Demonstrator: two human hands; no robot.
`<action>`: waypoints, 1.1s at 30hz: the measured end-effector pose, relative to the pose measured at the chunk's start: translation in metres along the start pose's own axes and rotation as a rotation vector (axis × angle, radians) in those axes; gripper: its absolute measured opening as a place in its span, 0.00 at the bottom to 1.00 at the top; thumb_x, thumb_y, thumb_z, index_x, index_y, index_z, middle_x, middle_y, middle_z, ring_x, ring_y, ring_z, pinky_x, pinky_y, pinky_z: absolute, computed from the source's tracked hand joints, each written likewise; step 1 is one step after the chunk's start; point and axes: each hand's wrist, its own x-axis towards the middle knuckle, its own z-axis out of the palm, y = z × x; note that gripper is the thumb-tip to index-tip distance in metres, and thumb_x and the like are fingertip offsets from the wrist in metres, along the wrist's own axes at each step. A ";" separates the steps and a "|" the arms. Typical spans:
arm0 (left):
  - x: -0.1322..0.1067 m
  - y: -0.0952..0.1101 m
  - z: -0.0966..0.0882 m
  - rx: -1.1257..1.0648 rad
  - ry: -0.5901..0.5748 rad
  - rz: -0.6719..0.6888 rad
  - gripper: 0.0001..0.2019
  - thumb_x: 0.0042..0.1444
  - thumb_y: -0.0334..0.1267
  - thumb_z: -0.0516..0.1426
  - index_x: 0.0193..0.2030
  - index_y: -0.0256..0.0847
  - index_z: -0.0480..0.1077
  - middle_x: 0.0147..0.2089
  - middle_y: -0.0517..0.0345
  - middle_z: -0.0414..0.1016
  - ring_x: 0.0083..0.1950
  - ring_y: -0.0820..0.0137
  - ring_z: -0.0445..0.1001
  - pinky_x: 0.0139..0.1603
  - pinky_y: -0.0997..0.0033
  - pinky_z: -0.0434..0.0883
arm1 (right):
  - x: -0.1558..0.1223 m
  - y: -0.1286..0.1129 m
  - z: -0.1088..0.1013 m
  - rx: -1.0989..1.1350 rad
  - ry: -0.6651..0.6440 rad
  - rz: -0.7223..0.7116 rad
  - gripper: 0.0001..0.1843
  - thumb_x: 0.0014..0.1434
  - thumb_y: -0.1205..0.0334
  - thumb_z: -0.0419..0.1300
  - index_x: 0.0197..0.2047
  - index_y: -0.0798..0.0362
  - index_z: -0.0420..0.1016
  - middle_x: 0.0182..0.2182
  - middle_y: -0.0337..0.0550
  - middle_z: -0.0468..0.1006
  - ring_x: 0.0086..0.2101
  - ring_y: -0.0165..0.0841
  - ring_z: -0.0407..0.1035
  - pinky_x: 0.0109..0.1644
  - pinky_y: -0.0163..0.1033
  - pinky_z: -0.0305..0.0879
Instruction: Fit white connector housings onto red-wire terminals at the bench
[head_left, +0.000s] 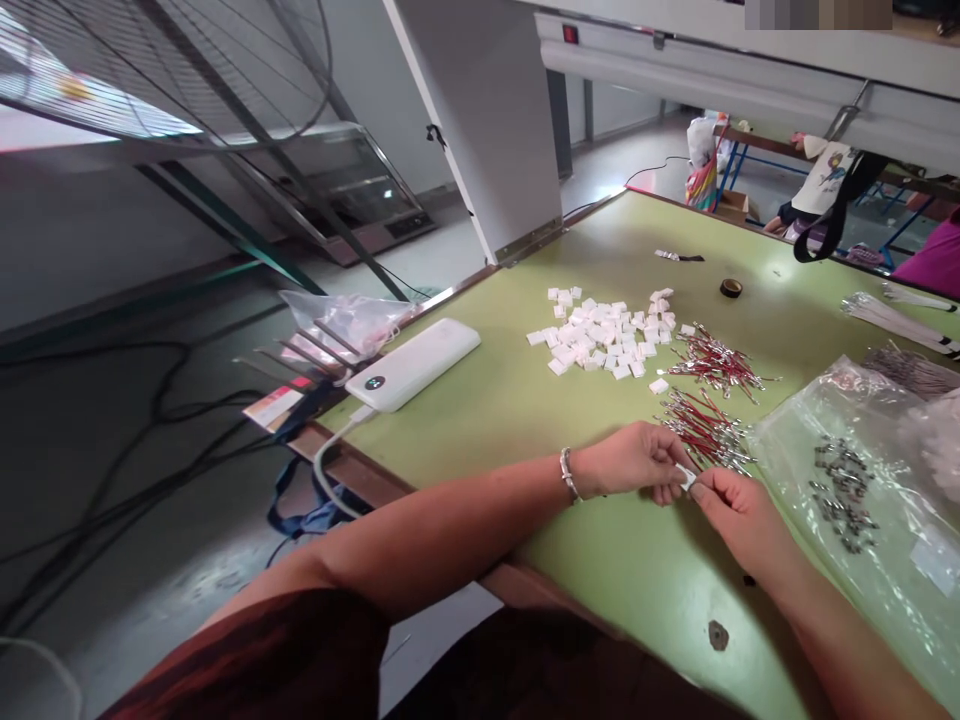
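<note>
My left hand (634, 460), with a bracelet on its wrist, pinches a small white plastic connector (684, 476) over the green table (525, 400). My right hand (739, 510) meets it from the right, fingers closed at the same connector. Just beyond my fingers lies a bundle of short red wires with metal ends (701, 428). A second bundle of red wires (714, 362) lies farther back, next to a heap of several white connectors (600, 340).
A white power bank (420, 363) with a cable lies at the table's left edge. A clear bag with small metal parts (844, 490) lies at right. A tape roll (730, 288) sits farther back. Another person sits beyond the table's far right end (821, 180).
</note>
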 end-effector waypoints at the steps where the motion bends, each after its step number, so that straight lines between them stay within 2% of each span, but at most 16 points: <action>1: 0.000 -0.001 0.000 0.004 -0.001 -0.005 0.12 0.51 0.41 0.64 0.37 0.35 0.71 0.24 0.61 0.74 0.21 0.78 0.70 0.26 0.75 0.70 | -0.001 0.001 0.002 -0.020 0.014 -0.017 0.18 0.55 0.46 0.55 0.24 0.52 0.67 0.18 0.34 0.62 0.22 0.28 0.54 0.26 0.34 0.52; 3: -0.001 0.004 -0.003 0.087 -0.022 0.006 0.12 0.53 0.42 0.62 0.38 0.35 0.72 0.24 0.61 0.74 0.22 0.78 0.70 0.27 0.75 0.70 | -0.002 0.003 0.004 -0.064 0.030 -0.038 0.19 0.57 0.47 0.53 0.22 0.51 0.64 0.16 0.34 0.62 0.21 0.28 0.55 0.25 0.34 0.53; 5: 0.000 0.016 -0.011 0.296 -0.029 0.083 0.12 0.54 0.43 0.62 0.38 0.36 0.74 0.27 0.59 0.75 0.26 0.76 0.71 0.31 0.73 0.71 | -0.003 0.004 0.007 -0.150 0.027 -0.079 0.19 0.59 0.49 0.52 0.22 0.51 0.64 0.16 0.35 0.64 0.20 0.28 0.57 0.25 0.34 0.53; 6: 0.001 0.022 -0.016 0.440 0.010 0.143 0.12 0.54 0.44 0.62 0.38 0.37 0.75 0.30 0.58 0.75 0.30 0.75 0.72 0.34 0.72 0.71 | -0.004 0.004 0.009 -0.209 0.015 -0.111 0.18 0.59 0.51 0.52 0.22 0.51 0.65 0.17 0.35 0.66 0.21 0.28 0.58 0.26 0.34 0.53; 7: 0.004 0.029 -0.022 0.591 0.101 0.204 0.13 0.54 0.46 0.62 0.40 0.38 0.76 0.34 0.56 0.76 0.33 0.73 0.72 0.37 0.70 0.71 | -0.006 0.004 0.011 -0.273 -0.008 -0.152 0.18 0.60 0.53 0.52 0.22 0.51 0.67 0.17 0.36 0.67 0.21 0.28 0.59 0.26 0.34 0.54; 9: 0.012 0.037 -0.033 0.853 0.427 0.254 0.17 0.58 0.49 0.58 0.45 0.38 0.75 0.39 0.53 0.75 0.39 0.68 0.72 0.43 0.66 0.70 | -0.010 0.002 0.016 -0.382 -0.080 -0.243 0.16 0.60 0.57 0.53 0.23 0.52 0.70 0.20 0.37 0.70 0.23 0.29 0.61 0.28 0.34 0.55; 11: 0.023 0.037 -0.040 1.030 0.601 0.218 0.19 0.60 0.48 0.56 0.49 0.36 0.73 0.44 0.49 0.73 0.45 0.63 0.71 0.48 0.61 0.69 | -0.014 0.001 0.018 -0.433 -0.137 -0.300 0.15 0.60 0.59 0.54 0.24 0.51 0.73 0.22 0.39 0.73 0.25 0.30 0.64 0.30 0.35 0.59; 13: 0.033 0.030 -0.042 1.159 0.602 0.182 0.17 0.61 0.45 0.56 0.49 0.34 0.73 0.45 0.46 0.71 0.48 0.59 0.69 0.51 0.59 0.68 | -0.015 0.000 0.012 -0.435 -0.102 -0.311 0.13 0.60 0.59 0.55 0.28 0.50 0.76 0.26 0.40 0.76 0.28 0.31 0.68 0.34 0.36 0.62; 16: 0.041 0.021 -0.042 1.254 0.537 0.202 0.12 0.63 0.39 0.54 0.43 0.35 0.76 0.43 0.46 0.70 0.50 0.58 0.67 0.52 0.59 0.67 | -0.002 0.001 -0.014 -0.427 0.068 -0.267 0.13 0.61 0.57 0.54 0.32 0.50 0.78 0.31 0.41 0.79 0.32 0.33 0.71 0.38 0.38 0.65; 19: 0.040 0.018 -0.044 1.197 0.513 0.251 0.10 0.63 0.36 0.54 0.41 0.37 0.76 0.42 0.47 0.71 0.48 0.60 0.68 0.53 0.60 0.67 | 0.027 0.000 -0.045 -0.555 0.263 -0.177 0.14 0.60 0.54 0.53 0.32 0.50 0.78 0.30 0.42 0.80 0.31 0.35 0.71 0.37 0.39 0.65; 21: 0.038 0.018 -0.048 1.147 0.510 0.270 0.08 0.62 0.35 0.55 0.41 0.36 0.75 0.43 0.48 0.71 0.49 0.60 0.68 0.54 0.59 0.66 | 0.051 0.000 -0.057 -0.729 0.353 -0.150 0.13 0.58 0.56 0.54 0.31 0.50 0.78 0.31 0.43 0.79 0.30 0.35 0.70 0.37 0.39 0.64; 23: 0.036 0.018 -0.052 1.120 0.511 0.269 0.08 0.61 0.33 0.55 0.44 0.35 0.73 0.45 0.47 0.72 0.50 0.59 0.68 0.53 0.58 0.66 | 0.072 0.000 -0.057 -0.800 0.379 -0.142 0.11 0.56 0.58 0.56 0.32 0.50 0.79 0.33 0.44 0.78 0.30 0.34 0.69 0.36 0.39 0.62; 26: 0.032 0.017 -0.055 1.088 0.511 0.255 0.09 0.60 0.32 0.56 0.47 0.35 0.72 0.44 0.48 0.72 0.50 0.59 0.68 0.52 0.58 0.67 | 0.092 0.003 -0.047 -0.829 0.385 -0.143 0.09 0.55 0.60 0.57 0.30 0.51 0.78 0.33 0.46 0.76 0.29 0.33 0.67 0.32 0.38 0.59; 29: 0.027 0.018 -0.056 0.959 0.520 0.289 0.08 0.58 0.32 0.58 0.45 0.37 0.73 0.42 0.51 0.73 0.46 0.63 0.70 0.50 0.61 0.68 | 0.093 0.002 -0.041 -0.821 0.398 -0.157 0.09 0.57 0.62 0.55 0.30 0.52 0.76 0.33 0.47 0.76 0.30 0.35 0.67 0.33 0.39 0.59; 31: 0.024 0.019 -0.055 0.714 0.519 0.266 0.09 0.57 0.32 0.59 0.45 0.37 0.74 0.37 0.54 0.73 0.39 0.68 0.71 0.45 0.64 0.69 | 0.085 -0.002 -0.043 -0.772 0.433 -0.176 0.09 0.57 0.59 0.55 0.31 0.52 0.76 0.33 0.46 0.77 0.30 0.35 0.67 0.35 0.40 0.60; 33: 0.021 0.019 -0.052 0.370 0.463 0.189 0.10 0.57 0.33 0.60 0.46 0.36 0.74 0.32 0.57 0.73 0.32 0.73 0.71 0.38 0.68 0.70 | 0.071 -0.007 -0.045 -0.638 0.457 -0.180 0.11 0.57 0.54 0.57 0.31 0.52 0.75 0.30 0.44 0.77 0.28 0.34 0.66 0.34 0.39 0.61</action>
